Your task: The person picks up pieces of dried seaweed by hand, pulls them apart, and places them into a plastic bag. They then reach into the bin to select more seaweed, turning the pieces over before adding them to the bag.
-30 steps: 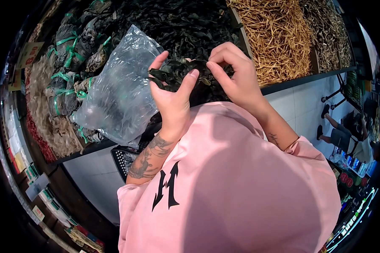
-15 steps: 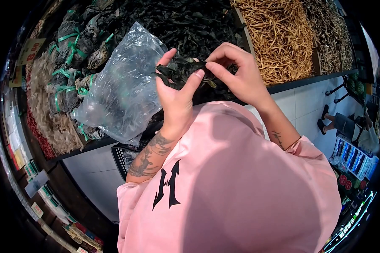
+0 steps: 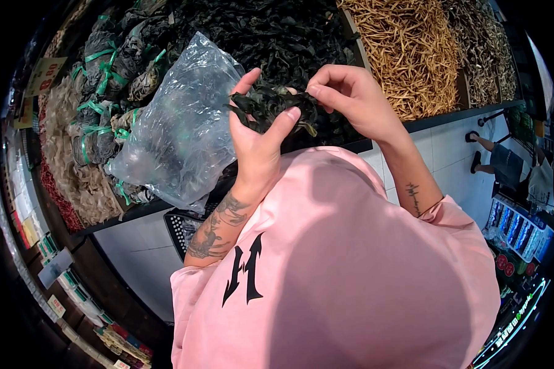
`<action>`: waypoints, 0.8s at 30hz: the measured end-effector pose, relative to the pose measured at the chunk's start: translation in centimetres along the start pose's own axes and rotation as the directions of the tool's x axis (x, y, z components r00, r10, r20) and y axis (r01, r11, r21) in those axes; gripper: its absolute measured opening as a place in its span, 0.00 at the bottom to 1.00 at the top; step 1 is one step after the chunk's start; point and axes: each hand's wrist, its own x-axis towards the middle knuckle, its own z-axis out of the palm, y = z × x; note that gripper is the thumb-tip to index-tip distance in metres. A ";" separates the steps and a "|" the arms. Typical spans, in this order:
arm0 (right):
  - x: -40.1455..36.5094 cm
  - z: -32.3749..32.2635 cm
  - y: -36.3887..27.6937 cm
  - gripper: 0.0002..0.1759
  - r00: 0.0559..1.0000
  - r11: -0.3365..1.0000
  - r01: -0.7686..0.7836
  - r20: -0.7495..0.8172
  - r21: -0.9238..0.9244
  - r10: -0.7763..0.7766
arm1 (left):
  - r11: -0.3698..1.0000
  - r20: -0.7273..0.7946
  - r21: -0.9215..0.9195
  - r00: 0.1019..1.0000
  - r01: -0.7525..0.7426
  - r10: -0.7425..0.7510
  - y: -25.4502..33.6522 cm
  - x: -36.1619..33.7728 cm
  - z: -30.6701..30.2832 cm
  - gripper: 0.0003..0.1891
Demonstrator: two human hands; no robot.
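My left hand (image 3: 258,132) cups a clump of dark, leafy dried food that looks like seaweed (image 3: 268,104), its thumb pressed over the front. At the clump's right edge my right hand (image 3: 345,95) is closed in a pinch, thumb against fingertips; what lies between them is too small to make out. Beside my left hand a clear plastic bag (image 3: 178,129) rests against the goods, wrinkled and puffed up. Behind both hands spreads a bin of the same dark leaves (image 3: 277,37).
Right of the dark leaves are golden dried strips (image 3: 406,55), then a paler dried food (image 3: 474,49). Bundles tied with green string (image 3: 98,92) lie left. The bins' dark front edge (image 3: 437,120) runs before me. A person (image 3: 505,166) stands farther right.
My right hand has moved slightly right, away from the middle of the clump. The left hand keeps its hold, and the plastic bag stays in place.
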 end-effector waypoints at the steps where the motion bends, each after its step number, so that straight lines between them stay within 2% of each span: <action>1: 0.0 0.0 0.0 0.07 1.000 1.000 -0.007 -0.001 -0.022 0.007 | 1.000 0.016 -0.018 1.000 0.004 -0.003 0.0 0.0 0.0 0.36; 5: 0.0 0.3 0.0 0.07 0.999 1.000 -0.008 -0.032 -0.010 0.008 | 1.000 0.016 -0.025 1.000 0.007 -0.006 0.1 0.1 0.0 0.37; 7: 0.0 0.6 0.4 0.07 0.993 0.998 0.057 -0.101 0.027 -0.054 | 0.999 0.003 -0.044 1.000 0.017 -0.017 0.0 0.1 0.1 0.36; 11: -0.3 0.4 0.1 0.07 0.990 0.997 0.075 -0.122 0.014 -0.072 | 0.998 -0.009 -0.055 1.000 0.017 -0.018 -0.1 0.2 0.0 0.36; 14: -0.4 0.3 0.2 0.07 0.983 0.988 0.137 -0.112 -0.076 -0.145 | 0.997 -0.013 -0.071 1.000 0.021 -0.022 -0.2 0.2 0.0 0.36; 16: -0.5 0.1 0.0 0.07 0.977 0.962 0.188 -0.065 -0.200 -0.205 | 0.996 -0.014 -0.082 1.000 0.018 -0.019 -0.3 0.2 0.0 0.36; 24: -0.6 0.0 0.0 0.06 0.974 0.937 0.195 -0.054 -0.288 -0.219 | 0.999 -0.019 -0.046 1.000 0.009 -0.010 -0.5 0.1 -0.1 0.35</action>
